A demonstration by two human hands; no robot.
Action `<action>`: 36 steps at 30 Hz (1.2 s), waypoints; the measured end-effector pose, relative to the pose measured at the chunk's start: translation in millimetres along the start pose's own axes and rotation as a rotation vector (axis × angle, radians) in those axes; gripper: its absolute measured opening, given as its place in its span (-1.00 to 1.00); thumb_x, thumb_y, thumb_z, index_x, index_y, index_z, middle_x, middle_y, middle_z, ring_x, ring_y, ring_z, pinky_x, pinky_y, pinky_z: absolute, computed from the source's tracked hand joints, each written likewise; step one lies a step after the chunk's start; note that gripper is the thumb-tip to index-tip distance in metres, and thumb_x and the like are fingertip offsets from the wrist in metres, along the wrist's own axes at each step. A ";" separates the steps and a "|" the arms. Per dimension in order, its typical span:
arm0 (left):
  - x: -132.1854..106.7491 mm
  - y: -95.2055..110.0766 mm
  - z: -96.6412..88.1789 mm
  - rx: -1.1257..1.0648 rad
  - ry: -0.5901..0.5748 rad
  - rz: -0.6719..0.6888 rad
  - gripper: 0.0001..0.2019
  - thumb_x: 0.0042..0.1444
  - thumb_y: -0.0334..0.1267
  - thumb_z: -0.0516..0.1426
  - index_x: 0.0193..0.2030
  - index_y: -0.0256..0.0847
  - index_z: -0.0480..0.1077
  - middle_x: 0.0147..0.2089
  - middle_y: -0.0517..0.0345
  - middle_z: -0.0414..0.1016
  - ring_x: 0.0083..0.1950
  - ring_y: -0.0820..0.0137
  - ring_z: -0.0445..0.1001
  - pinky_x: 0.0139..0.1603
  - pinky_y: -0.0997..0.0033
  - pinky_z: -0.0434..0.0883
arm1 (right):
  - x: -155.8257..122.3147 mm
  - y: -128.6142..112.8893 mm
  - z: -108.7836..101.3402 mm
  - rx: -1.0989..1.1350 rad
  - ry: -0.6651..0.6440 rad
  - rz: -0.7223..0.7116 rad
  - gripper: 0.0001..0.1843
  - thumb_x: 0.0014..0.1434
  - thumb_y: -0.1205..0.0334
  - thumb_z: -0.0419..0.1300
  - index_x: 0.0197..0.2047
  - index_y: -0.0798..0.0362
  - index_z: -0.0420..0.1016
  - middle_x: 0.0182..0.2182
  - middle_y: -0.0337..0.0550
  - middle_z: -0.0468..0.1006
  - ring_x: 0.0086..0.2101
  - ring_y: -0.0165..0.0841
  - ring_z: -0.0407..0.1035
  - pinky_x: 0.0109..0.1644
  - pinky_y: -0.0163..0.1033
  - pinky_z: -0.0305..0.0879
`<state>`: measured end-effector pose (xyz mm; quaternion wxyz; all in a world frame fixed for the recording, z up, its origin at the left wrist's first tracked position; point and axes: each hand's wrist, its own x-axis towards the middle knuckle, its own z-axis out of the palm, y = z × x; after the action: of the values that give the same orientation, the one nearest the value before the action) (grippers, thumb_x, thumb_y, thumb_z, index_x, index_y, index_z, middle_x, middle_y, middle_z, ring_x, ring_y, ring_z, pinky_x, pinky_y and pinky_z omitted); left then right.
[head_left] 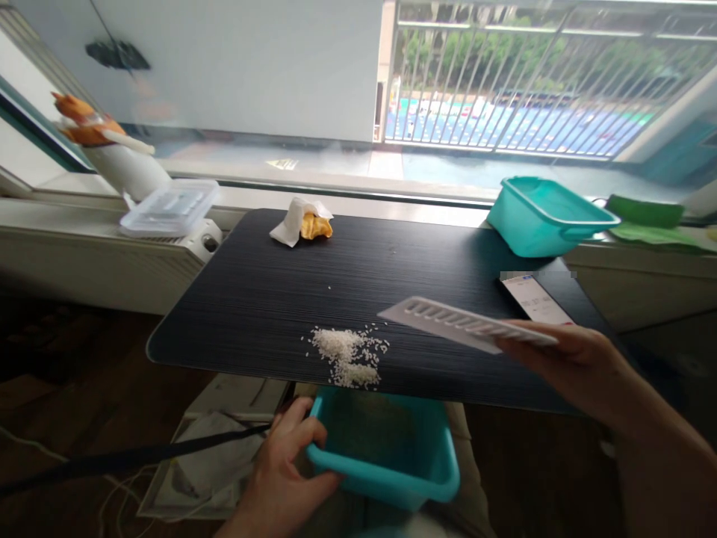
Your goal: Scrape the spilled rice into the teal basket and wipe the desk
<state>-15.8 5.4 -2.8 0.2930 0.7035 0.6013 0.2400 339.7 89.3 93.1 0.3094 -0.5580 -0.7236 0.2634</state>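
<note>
My left hand [291, 471] grips the left rim of a teal plastic basin [392, 482], held below the front edge of the dark table [224, 299]. A small pile of white rice [341, 351] lies on the table just beyond the basin, with loose grains scattered around it. In my right hand [571, 359] is a flat white slotted plastic board [448, 321], held above the table to the right of the rice. Its left end tapers to a corner that points toward the grains. The basin's inside is shaded, so its contents are unclear.
A second teal basin [549, 217] stands at the table's back right, near a phone [535, 299]. Crumpled tissue with a yellow wrapper [317, 226] lies at the back. On the left ledge rests a clear plastic box [171, 205]. A dark strap [140, 454] crosses the lower left.
</note>
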 end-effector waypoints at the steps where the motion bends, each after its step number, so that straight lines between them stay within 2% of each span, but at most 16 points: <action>1: -0.1 -0.6 0.4 0.021 0.004 0.013 -0.85 -0.23 -0.45 0.16 -0.50 -0.14 0.30 -0.15 0.14 0.44 -0.13 0.29 0.47 -0.14 0.42 0.40 | 14.9 8.1 0.8 -0.025 0.068 -0.012 -0.73 0.19 0.02 0.24 -0.12 -0.09 0.67 -0.23 -0.21 0.71 -0.25 -0.16 0.59 -0.20 -0.19 0.52; 3: -0.6 -1.7 1.4 0.059 0.014 0.043 -0.84 -0.26 -0.46 0.16 -0.50 -0.14 0.32 -0.16 0.14 0.46 -0.13 0.28 0.50 -0.14 0.42 0.42 | 51.5 24.4 5.9 -0.079 0.200 -0.031 -0.69 0.19 0.00 0.23 -0.16 0.00 0.68 -0.26 -0.18 0.71 -0.26 -0.15 0.58 -0.26 -0.19 0.49; 5: -1.5 -2.9 2.8 0.084 0.028 0.071 -0.81 -0.31 -0.48 0.17 -0.51 -0.13 0.32 -0.16 0.14 0.48 -0.14 0.27 0.52 -0.14 0.43 0.43 | 90.0 37.8 14.6 -0.187 0.295 -0.011 -0.65 0.21 0.02 0.19 -0.16 0.08 0.68 -0.40 -0.23 0.68 -0.36 -0.21 0.56 -0.38 -0.28 0.42; 7: -2.9 -4.6 4.3 0.090 0.048 0.074 -0.78 -0.35 -0.49 0.18 -0.52 -0.13 0.32 -0.14 0.16 0.50 -0.14 0.27 0.53 -0.15 0.46 0.44 | 120.9 45.0 25.7 -0.236 0.314 -0.015 -0.64 0.22 0.07 0.18 -0.17 0.16 0.69 -0.55 -0.26 0.61 -0.47 -0.25 0.53 -0.47 -0.33 0.33; 9: -4.4 -6.8 5.7 0.078 0.061 0.060 -0.77 -0.37 -0.51 0.20 -0.53 -0.12 0.33 -0.09 0.17 0.51 -0.14 0.28 0.53 -0.18 0.49 0.45 | 137.8 44.6 37.8 -0.261 0.291 -0.048 -0.66 0.23 0.15 0.17 -0.15 0.19 0.69 -0.57 -0.25 0.60 -0.49 -0.25 0.53 -0.48 -0.34 0.31; 12: -5.1 -10.0 7.1 0.062 0.055 0.025 -0.76 -0.38 -0.51 0.22 -0.53 -0.11 0.35 -0.12 0.19 0.51 -0.16 0.29 0.53 -0.18 0.50 0.45 | 135.7 32.2 55.3 -0.280 0.208 -0.134 -0.70 0.20 0.30 0.17 -0.09 0.14 0.68 -0.39 -0.18 0.70 -0.37 -0.20 0.58 -0.34 -0.30 0.39; 16: -1.1 -11.6 8.5 0.055 0.010 -0.012 -0.77 -0.36 -0.50 0.20 -0.52 -0.10 0.37 -0.29 0.20 0.46 -0.21 0.30 0.52 -0.20 0.50 0.45 | 100.1 10.9 73.6 -0.277 0.073 -0.252 -0.64 0.15 0.43 0.15 -0.04 0.05 0.65 -0.10 -0.08 0.68 -0.14 -0.20 0.58 -0.07 -0.24 0.45; 21: 3.8 -11.6 10.5 -0.032 -0.006 -0.021 -0.79 -0.34 -0.49 0.18 -0.52 -0.13 0.35 -0.26 0.19 0.44 -0.14 0.29 0.51 -0.20 0.53 0.45 | 43.2 -9.8 79.9 -0.233 -0.038 -0.413 -0.51 0.12 0.55 0.04 0.04 0.09 0.58 -0.03 -0.03 0.65 -0.04 -0.24 0.54 0.05 -0.18 0.45; 24: 2.2 -13.4 10.9 -0.113 -0.007 -0.019 -0.80 -0.33 -0.49 0.20 -0.52 -0.14 0.34 -0.24 0.20 0.44 -0.14 0.30 0.51 -0.17 0.51 0.45 | 32.0 -23.2 74.9 -0.154 -0.094 -0.431 -0.54 0.19 0.52 0.03 0.07 0.08 0.55 -0.04 -0.04 0.65 -0.05 -0.28 0.54 0.01 -0.22 0.47; 26: -0.6 -15.0 10.3 -0.147 -0.013 -0.026 -0.80 -0.31 -0.48 0.21 -0.52 -0.14 0.34 -0.23 0.20 0.45 -0.13 0.31 0.51 -0.16 0.50 0.45 | 44.2 -30.0 74.2 -0.097 -0.107 -0.413 -0.61 0.26 0.45 0.05 0.06 0.05 0.56 -0.05 -0.07 0.66 -0.07 -0.31 0.55 -0.01 -0.27 0.47; 28: -4.3 -16.9 8.8 -0.151 -0.007 -0.051 -0.80 -0.30 -0.49 0.22 -0.52 -0.14 0.35 -0.17 0.18 0.46 -0.08 0.28 0.51 -0.14 0.49 0.45 | 70.2 -32.8 79.6 -0.085 -0.088 -0.399 -0.67 0.29 0.39 0.07 0.03 0.03 0.58 -0.06 -0.09 0.66 -0.08 -0.30 0.55 -0.01 -0.26 0.47; 32: -14.2 -24.0 5.7 -0.151 -0.012 -0.096 -0.78 -0.32 -0.52 0.20 -0.52 -0.15 0.33 -0.05 0.16 0.47 -0.04 0.26 0.50 -0.11 0.46 0.46 | 127.3 -29.4 106.3 -0.135 -0.059 -0.396 -0.68 0.27 0.37 0.08 -0.03 0.06 0.62 -0.10 -0.03 0.68 -0.11 -0.16 0.57 -0.05 -0.11 0.49; 34: -19.3 -29.5 5.4 -0.154 -0.001 -0.085 -0.77 -0.34 -0.52 0.20 -0.53 -0.15 0.33 -0.02 0.17 0.48 -0.04 0.26 0.50 -0.08 0.44 0.46 | 140.1 -28.4 119.2 -0.137 -0.101 -0.427 -0.66 0.21 0.44 0.10 -0.04 0.08 0.63 -0.10 0.01 0.68 -0.10 -0.11 0.57 -0.03 -0.06 0.48; 36: -22.9 -34.4 6.0 -0.155 0.024 -0.069 -0.78 -0.34 -0.51 0.21 -0.52 -0.14 0.34 -0.01 0.17 0.48 -0.04 0.25 0.50 -0.05 0.43 0.45 | 138.3 -29.6 125.9 -0.132 -0.166 -0.478 -0.61 0.14 0.51 0.12 -0.03 0.09 0.63 -0.07 0.02 0.66 -0.08 -0.12 0.56 0.01 -0.07 0.47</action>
<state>-39.7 -14.4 -30.9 0.3473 0.6546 0.6084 0.2842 201.5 211.9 51.5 0.2650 -0.3668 -0.8734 0.1799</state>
